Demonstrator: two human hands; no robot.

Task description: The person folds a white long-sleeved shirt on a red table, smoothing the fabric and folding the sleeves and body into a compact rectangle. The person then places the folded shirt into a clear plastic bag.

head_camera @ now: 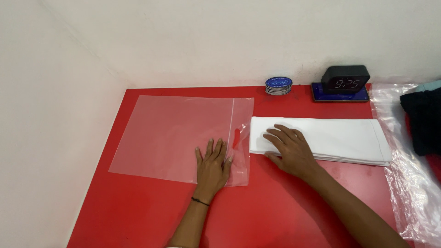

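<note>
Both hands lie flat and open on the red surface. At lower centre of the frame the left hand presses palm-down on the right end of a clear plastic bag, beside its sealing strip and a small red slider, seemingly pinning the thin film so it cannot slide. Just right of it the right hand rests with spread fingers on the left end of a folded white cloth, gripping nothing. Bag mouth and cloth edge sit just beside each other, nearly touching. Open red surface runs along the bottom of the frame. At upper right a round blue tin and a dark digital clock stand by the wall; loose clear plastic crowds the right edge.
</note>
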